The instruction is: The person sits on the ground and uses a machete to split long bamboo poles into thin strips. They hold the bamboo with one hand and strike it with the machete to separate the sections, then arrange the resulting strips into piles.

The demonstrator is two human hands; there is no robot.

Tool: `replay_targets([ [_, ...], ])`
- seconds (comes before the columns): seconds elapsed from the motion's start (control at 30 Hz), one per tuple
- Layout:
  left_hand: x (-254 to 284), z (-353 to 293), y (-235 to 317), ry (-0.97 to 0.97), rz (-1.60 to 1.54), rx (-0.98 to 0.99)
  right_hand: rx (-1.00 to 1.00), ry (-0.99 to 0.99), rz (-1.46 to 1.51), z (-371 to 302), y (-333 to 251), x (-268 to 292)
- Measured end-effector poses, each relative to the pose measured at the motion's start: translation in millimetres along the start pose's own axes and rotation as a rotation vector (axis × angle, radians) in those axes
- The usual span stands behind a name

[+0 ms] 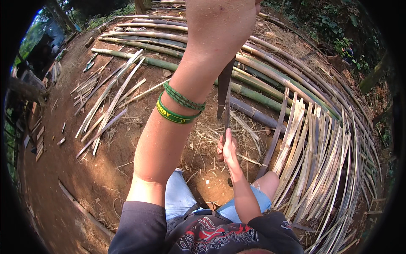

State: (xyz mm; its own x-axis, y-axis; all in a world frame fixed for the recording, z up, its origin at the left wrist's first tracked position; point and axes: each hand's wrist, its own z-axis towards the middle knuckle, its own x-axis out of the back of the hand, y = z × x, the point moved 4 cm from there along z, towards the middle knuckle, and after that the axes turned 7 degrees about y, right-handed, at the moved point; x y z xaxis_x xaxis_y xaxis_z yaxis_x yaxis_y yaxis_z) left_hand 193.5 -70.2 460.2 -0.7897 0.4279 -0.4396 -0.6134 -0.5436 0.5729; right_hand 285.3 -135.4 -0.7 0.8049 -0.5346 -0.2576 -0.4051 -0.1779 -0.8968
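Observation:
My left hand (pixel 224 19) is raised high at the top edge, close to the view. Its fingers are nearly all cut off, so their grip does not show. Just below it hangs a long dark flat strip (pixel 224 91), its upper end hidden behind my wrist. Lower down, between my knees, my right hand (pixel 229 149) is closed, thumb upward, around a narrow upright knife (pixel 227 112). That knife appears almost edge-on, passing right beside the dark strip; whether they touch I cannot tell.
Many split bamboo strips (pixel 315 156) lie fanned out at my right. Long bamboo poles (pixel 270 76) stretch across the ground ahead. More loose strips (pixel 112 99) rest to the left. Pale shavings (pixel 207 137) litter the soil before me, and a stick (pixel 84 209) lies at lower left.

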Motion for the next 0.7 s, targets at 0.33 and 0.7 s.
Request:
replay_targets([
  [0.33, 15, 29, -15, 0.017, -0.004, -0.022, 0.055, -0.069, 0.122, 5, -43, -13],
  [0.7, 14, 40, -29, -0.038, -0.01, -0.067, -0.077, -0.128, 0.106, 26, 0, -15],
])
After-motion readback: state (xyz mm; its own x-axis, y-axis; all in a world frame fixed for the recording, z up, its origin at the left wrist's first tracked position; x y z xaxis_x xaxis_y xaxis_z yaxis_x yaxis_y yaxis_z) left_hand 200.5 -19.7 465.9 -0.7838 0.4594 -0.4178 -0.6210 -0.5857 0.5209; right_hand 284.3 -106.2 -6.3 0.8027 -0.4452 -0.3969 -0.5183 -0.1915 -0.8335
